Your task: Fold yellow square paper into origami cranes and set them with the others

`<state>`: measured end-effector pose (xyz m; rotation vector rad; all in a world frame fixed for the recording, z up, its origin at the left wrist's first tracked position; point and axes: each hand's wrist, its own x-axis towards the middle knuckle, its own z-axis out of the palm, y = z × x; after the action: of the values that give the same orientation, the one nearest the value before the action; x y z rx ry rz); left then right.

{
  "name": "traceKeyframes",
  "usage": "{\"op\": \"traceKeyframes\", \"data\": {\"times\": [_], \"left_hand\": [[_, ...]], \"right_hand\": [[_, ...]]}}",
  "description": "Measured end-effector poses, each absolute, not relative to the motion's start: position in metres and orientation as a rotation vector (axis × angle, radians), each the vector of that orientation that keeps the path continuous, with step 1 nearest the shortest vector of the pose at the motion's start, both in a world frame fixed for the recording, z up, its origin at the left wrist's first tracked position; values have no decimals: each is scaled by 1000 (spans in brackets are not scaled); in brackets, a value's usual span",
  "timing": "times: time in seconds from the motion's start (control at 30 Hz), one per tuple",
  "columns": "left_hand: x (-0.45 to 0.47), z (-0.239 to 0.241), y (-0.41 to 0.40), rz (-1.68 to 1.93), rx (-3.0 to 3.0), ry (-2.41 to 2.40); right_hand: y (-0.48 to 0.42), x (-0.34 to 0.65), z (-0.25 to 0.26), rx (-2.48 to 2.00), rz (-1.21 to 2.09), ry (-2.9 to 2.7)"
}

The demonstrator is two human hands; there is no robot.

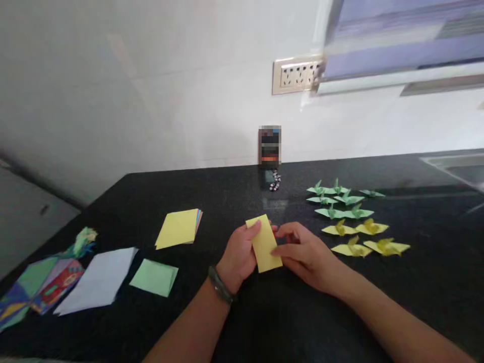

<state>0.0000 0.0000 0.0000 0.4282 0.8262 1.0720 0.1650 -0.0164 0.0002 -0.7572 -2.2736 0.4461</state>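
Black stone counter (212,194) meets a glossy white wall (189,101). Mid-counter, the left hand (240,254) holds a narrow yellow paper rectangle (266,244), thumb on top, fingers closed behind. Half-curled, the right hand (304,254) touches the rectangle's edge at four o'clock; whether it pinches the sheet, I cannot tell. Around that rectangle, pale green origami birds (347,200) stand at two o'clock, yellow origami birds (354,247) at three, and a square yellow-topped paper stack (176,229) towards ten.
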Motion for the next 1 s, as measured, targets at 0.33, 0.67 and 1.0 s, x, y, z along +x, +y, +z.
{"op": "traceKeyframes", "data": {"times": [0.33,0.67,1.0], "left_hand": [[0,0,-11,999,656,834],[3,3,-18,1008,998,952],[3,3,-18,1029,1043,1061]], "right_hand": [[-12,153,-2,-1107,685,-1861],[-13,149,-5,-1316,735,-1709],[-14,142,-10,-1331,991,-1476]]}}
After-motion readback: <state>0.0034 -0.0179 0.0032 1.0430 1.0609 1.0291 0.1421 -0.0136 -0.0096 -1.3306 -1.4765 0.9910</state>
